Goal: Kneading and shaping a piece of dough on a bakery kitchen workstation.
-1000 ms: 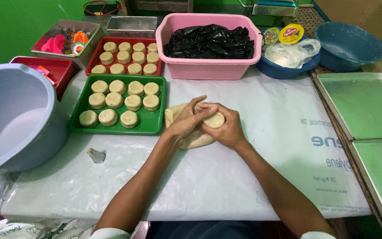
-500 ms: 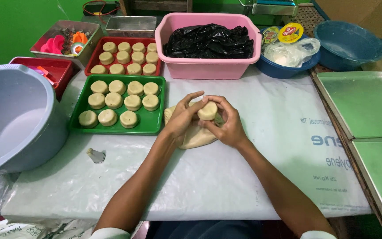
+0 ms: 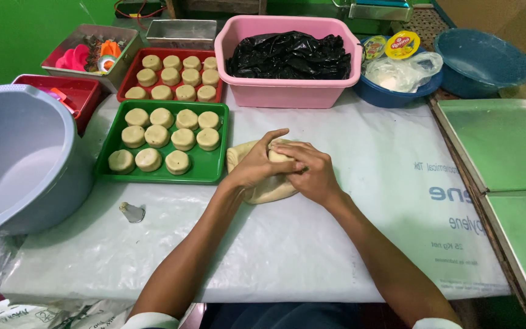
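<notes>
Pressing into a pale dough lump [image 3: 263, 186] at mid-table, both hands meet on top of it: left hand [image 3: 257, 163] curled over the near-left side, right hand [image 3: 313, 172] cupped over the right, fingers of both wrapped round a small piece of the dough w/ no gap showing. Lump sits on the white plastic sheet [image 3: 312, 244], just right of the green tray [image 3: 214, 173]. That tray holds 9 round dough pucks [image 3: 162, 137] w/ room left in the bottom row; red tray [image 3: 130, 76] behind it looks abt full. Judging by that, most shaping is done, but a good lump remains. Grey bucket [image 3: 25, 164] far left, pink tub [image 3: 287, 91] w/ black bag behind, metal trays [image 3: 506, 146] right.
</notes>
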